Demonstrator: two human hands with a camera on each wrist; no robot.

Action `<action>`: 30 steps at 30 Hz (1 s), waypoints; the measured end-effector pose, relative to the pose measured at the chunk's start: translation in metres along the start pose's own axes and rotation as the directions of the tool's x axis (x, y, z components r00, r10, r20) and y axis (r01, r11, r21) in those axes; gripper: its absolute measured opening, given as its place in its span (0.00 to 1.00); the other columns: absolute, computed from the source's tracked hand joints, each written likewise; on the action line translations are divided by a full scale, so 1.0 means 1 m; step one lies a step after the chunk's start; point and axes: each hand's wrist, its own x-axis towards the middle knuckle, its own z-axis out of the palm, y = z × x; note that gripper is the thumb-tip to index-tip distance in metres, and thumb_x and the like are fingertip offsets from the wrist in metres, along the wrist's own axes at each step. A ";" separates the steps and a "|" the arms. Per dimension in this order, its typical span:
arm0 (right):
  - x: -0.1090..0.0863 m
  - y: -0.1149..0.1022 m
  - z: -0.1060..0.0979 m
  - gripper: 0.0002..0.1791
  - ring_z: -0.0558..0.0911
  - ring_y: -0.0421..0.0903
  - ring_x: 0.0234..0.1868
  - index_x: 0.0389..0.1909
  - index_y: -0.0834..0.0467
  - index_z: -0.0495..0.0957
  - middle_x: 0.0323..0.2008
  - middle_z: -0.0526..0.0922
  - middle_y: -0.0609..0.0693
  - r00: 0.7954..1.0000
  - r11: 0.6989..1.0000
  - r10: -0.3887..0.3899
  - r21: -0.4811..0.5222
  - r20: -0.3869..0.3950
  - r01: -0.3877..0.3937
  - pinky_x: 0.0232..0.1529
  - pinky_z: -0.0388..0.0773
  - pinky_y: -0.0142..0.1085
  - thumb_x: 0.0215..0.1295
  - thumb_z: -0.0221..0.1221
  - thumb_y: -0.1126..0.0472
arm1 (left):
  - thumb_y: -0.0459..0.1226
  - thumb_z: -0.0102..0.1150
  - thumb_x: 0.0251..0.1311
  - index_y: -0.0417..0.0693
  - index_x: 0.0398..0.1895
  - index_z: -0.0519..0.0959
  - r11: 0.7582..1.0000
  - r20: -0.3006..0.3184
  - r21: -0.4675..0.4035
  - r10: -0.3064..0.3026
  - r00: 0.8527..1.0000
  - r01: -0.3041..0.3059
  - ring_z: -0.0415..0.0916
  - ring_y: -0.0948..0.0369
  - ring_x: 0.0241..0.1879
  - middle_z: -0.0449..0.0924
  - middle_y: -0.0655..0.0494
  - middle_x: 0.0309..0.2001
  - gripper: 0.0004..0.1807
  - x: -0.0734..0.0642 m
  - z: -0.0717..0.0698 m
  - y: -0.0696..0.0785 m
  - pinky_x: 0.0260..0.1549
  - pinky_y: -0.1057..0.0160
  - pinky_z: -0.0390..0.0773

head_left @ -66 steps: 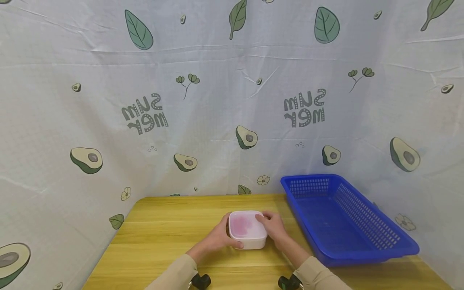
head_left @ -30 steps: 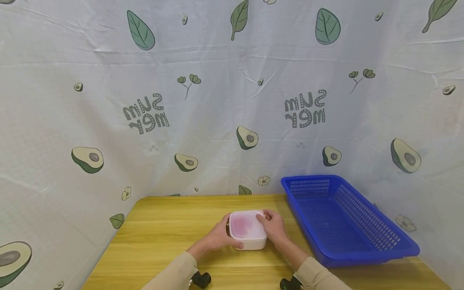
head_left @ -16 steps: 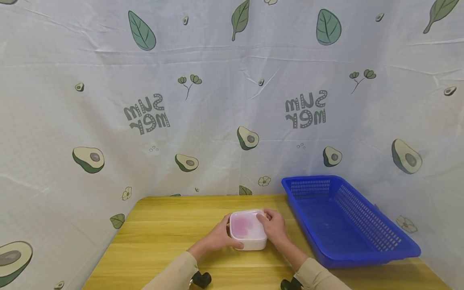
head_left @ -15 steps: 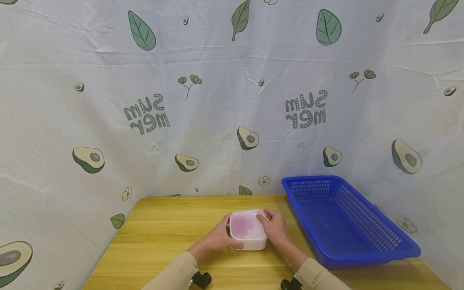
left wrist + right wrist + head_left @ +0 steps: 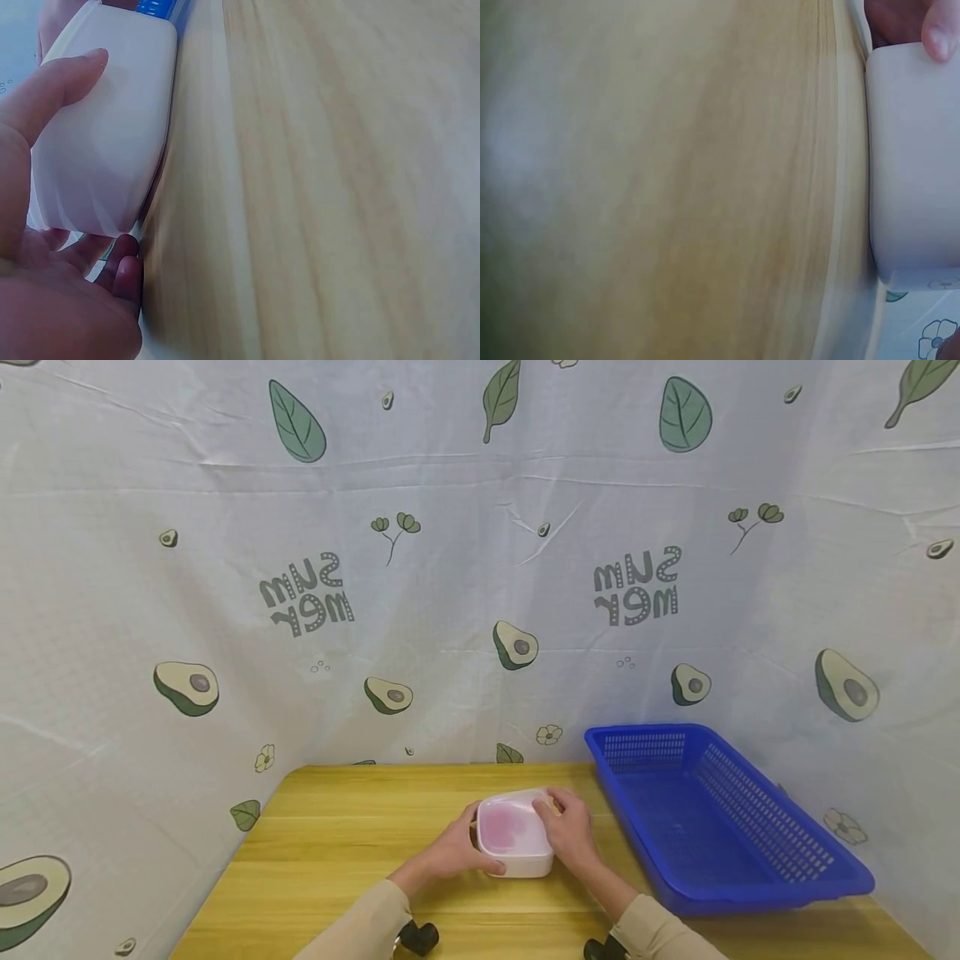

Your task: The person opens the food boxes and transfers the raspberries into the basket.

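The head camera faced forward and down from farther back; both close wrist views shared the lidded container [image 5: 105, 135].

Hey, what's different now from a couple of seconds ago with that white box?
The lid's far right corner has tilted up a little, with the right hand at that corner. Nothing was newly taken hold of or let go. The left hand still grips the white box, and the blue basket stayed put on the table.
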 end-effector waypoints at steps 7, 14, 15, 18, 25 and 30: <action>-0.001 0.001 -0.001 0.15 0.75 0.47 0.38 0.46 0.67 0.85 0.31 0.79 0.52 0.998 0.999 -0.053 -0.007 -0.033 0.052 0.43 0.72 0.36 0.60 0.69 0.66 | 0.39 0.82 0.43 0.46 0.76 0.55 1.000 0.002 0.006 -0.005 1.000 0.005 0.74 0.55 0.57 0.72 0.52 0.61 0.58 0.002 0.001 -0.002 0.60 0.50 0.74; -0.002 0.001 0.000 0.13 0.72 0.43 0.34 0.44 0.66 0.86 0.27 0.76 0.49 0.984 0.988 -0.156 0.007 -0.084 0.157 0.38 0.69 0.32 0.57 0.70 0.68 | 0.39 0.82 0.42 0.46 0.76 0.56 1.000 0.004 0.020 0.000 1.000 0.000 0.74 0.54 0.58 0.73 0.50 0.62 0.58 0.001 -0.001 0.000 0.59 0.49 0.74; -0.002 0.002 -0.001 0.13 0.72 0.43 0.34 0.44 0.67 0.86 0.28 0.76 0.49 0.983 0.987 -0.161 0.008 -0.085 0.162 0.38 0.70 0.32 0.57 0.70 0.68 | 0.38 0.82 0.42 0.46 0.76 0.56 1.000 0.004 0.020 0.002 1.000 -0.002 0.74 0.54 0.57 0.73 0.51 0.62 0.58 0.001 0.000 0.000 0.59 0.49 0.74; -0.003 0.003 0.000 0.14 0.73 0.43 0.35 0.45 0.67 0.85 0.29 0.78 0.50 0.983 0.986 -0.163 0.013 -0.081 0.165 0.39 0.71 0.33 0.57 0.70 0.68 | 0.37 0.82 0.42 0.46 0.76 0.56 1.000 0.000 0.019 0.003 1.000 -0.003 0.75 0.55 0.56 0.74 0.51 0.61 0.58 0.000 0.000 -0.001 0.58 0.51 0.75; -0.002 0.005 0.001 0.12 0.71 0.42 0.32 0.42 0.66 0.86 0.26 0.75 0.48 0.959 0.964 -0.261 0.016 -0.113 0.264 0.36 0.69 0.31 0.56 0.70 0.70 | 0.39 0.82 0.41 0.45 0.76 0.56 1.000 0.004 0.022 -0.003 1.000 0.003 0.75 0.55 0.56 0.74 0.50 0.60 0.58 0.002 0.000 -0.003 0.58 0.52 0.75; 0.001 0.005 0.000 0.11 0.71 0.40 0.31 0.41 0.64 0.86 0.26 0.76 0.47 0.933 0.942 -0.331 0.012 -0.143 0.336 0.34 0.68 0.29 0.56 0.70 0.71 | 0.41 0.82 0.41 0.44 0.75 0.57 0.999 0.005 0.027 -0.020 1.000 0.019 0.75 0.56 0.55 0.74 0.52 0.60 0.57 0.004 0.000 -0.002 0.59 0.52 0.75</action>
